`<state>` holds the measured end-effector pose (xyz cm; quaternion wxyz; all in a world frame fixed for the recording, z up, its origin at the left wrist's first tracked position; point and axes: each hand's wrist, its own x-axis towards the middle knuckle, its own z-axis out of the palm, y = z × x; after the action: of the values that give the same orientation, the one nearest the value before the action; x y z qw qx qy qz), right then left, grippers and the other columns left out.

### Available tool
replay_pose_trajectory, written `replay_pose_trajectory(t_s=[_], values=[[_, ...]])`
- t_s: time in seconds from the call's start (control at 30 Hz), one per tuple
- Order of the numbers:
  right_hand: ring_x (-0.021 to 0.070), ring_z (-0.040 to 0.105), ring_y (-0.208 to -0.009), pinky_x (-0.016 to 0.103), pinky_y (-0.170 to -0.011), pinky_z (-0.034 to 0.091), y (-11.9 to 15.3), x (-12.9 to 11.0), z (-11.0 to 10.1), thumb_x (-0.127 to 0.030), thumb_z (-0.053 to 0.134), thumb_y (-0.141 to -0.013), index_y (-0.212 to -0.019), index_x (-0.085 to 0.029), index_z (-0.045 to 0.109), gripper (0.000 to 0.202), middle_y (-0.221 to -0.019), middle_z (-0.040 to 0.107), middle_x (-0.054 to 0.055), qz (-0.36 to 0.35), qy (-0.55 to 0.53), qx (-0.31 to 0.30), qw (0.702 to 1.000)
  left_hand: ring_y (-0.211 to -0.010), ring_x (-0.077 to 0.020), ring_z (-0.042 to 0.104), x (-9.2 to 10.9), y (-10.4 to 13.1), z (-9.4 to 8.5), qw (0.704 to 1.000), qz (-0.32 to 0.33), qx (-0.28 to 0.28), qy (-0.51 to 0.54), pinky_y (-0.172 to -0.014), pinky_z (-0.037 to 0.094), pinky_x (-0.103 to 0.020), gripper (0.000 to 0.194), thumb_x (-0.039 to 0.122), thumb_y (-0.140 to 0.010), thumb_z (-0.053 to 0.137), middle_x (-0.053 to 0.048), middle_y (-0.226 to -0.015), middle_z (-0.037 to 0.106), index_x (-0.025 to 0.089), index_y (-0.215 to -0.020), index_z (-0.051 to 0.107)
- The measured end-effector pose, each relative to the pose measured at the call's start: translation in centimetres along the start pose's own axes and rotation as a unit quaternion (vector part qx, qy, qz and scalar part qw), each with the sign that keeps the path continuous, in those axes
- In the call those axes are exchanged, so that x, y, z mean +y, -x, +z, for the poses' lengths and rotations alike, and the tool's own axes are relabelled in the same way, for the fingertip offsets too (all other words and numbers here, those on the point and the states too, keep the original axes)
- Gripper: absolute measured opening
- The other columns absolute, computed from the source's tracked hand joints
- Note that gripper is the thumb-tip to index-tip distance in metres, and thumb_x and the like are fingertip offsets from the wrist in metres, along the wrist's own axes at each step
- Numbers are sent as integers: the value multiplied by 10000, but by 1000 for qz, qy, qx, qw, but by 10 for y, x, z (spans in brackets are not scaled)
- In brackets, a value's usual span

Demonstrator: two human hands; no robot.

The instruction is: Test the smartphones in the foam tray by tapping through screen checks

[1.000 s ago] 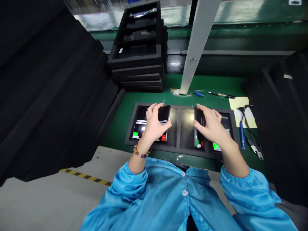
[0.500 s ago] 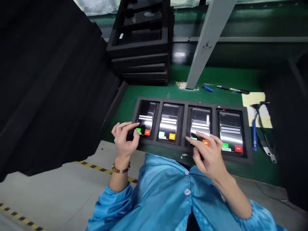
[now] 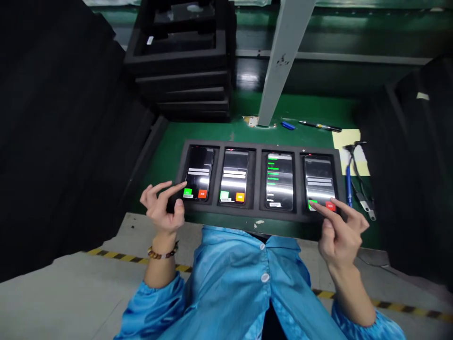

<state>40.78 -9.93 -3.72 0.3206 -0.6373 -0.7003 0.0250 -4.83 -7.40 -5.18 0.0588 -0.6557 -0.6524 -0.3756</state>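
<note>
Several smartphones lie face up in the compartments of a black foam tray [image 3: 256,212]. My left hand [image 3: 164,208] is open beside the leftmost phone [image 3: 200,163], its index fingertip at that phone's left edge above the green button. My right hand [image 3: 341,231] is open over the lower part of the rightmost phone [image 3: 318,170], with the index fingertip at its green button and another finger near the red one. Between the hands, the second phone [image 3: 235,165] shows a pale green and an orange button. Green text lines fill the third phone [image 3: 283,182].
Stacked black foam trays [image 3: 180,59] stand behind, left of a grey metal post [image 3: 283,61]. A blue cap [image 3: 288,125], a black pen [image 3: 320,126], yellow paper [image 3: 341,139] and cables [image 3: 363,200] lie at the right. Dark stacks [image 3: 63,132] rise on both sides.
My right hand has moved right from the third phone to the rightmost one. The third phone's screen has switched from buttons to green text lines. My left hand stays by the leftmost phone.
</note>
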Motion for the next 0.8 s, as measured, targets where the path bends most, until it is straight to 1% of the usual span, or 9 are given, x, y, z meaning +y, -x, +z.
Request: replay_pose_trajectory(t_s=[0.07,0.13,0.27,0.37,0.47,0.53,0.63,0.73,0.8], values=[[382,673,-1341,655,-1168,413,9,14,-4,-318,476,-1059,-1272,-288,817,403,-1441,718,120,-1,6,-16,1000,-1256,-341,707,3,-10,3,1000,1,-5,17,-1279,372,-620,389,462,-1042,545,-119,-1182,815,247,-1249,795],[380,667,-1364,644,-1176,428,9,19,-4,-322,468,-1074,-1296,-266,803,406,-1405,739,127,-2,-13,-8,1000,-1289,-331,695,6,-21,5,999,-15,-14,32,-1263,415,-590,381,450,-1060,545,-118,-1220,813,234,-1267,781],[372,653,-1404,624,-1211,445,-9,21,-1,-318,458,-1093,-1358,-238,765,413,-1280,794,123,20,-48,26,998,-1336,-301,684,6,-36,5,994,-88,-41,58,-1207,513,-502,401,423,-1080,534,-125,-1361,774,206,-1360,721],[358,626,-1437,607,-1226,448,-25,26,3,-322,468,-1096,-1417,-248,729,420,-1350,779,114,19,-51,-2,999,-1338,-300,686,1,-38,7,989,-115,-63,64,-1194,530,-487,427,412,-1075,537,-126,-1436,737,208,-1417,691],[352,614,-1449,599,-1216,458,-33,28,4,-331,464,-1096,-1425,-257,723,425,-1377,766,115,17,-41,-28,999,-1355,-310,673,-1,-36,9,989,-113,-66,67,-1179,536,-491,434,393,-1068,558,-135,-1464,723,205,-1436,687],[350,642,-1409,597,-1198,466,-31,24,4,-327,470,-1092,-1368,-255,757,404,-1322,782,118,3,-48,-28,998,-1369,-319,668,3,-33,7,993,-88,-53,63,-1182,529,-513,411,380,-1049,580,-147,-1450,732,196,-1395,706],[352,668,-1370,596,-1182,483,-26,11,8,-337,482,-1080,-1326,-262,791,402,-1334,772,128,-24,-72,-54,996,-1282,-335,713,19,-28,4,996,15,-66,52,-1196,495,-574,332,380,-964,644,-111,-1293,816,239,-1242,760],[354,672,-1367,597,-1172,501,-24,0,14,-344,487,-1074,-1342,-282,795,413,-1352,765,121,-38,-90,-79,992,-1163,-330,764,39,-22,5,976,132,-157,68,-1215,442,-613,311,347,-872,670,-28,-1139,868,321,-1155,797],[357,673,-1371,609,-1177,498,-25,-1,15,-321,490,-1078,-1347,-284,790,404,-1317,784,110,-32,-100,-57,993,-1187,-321,769,49,-20,8,957,175,-216,85,-1229,416,-605,363,295,-849,667,4,-1155,869,350,-1181,803]])
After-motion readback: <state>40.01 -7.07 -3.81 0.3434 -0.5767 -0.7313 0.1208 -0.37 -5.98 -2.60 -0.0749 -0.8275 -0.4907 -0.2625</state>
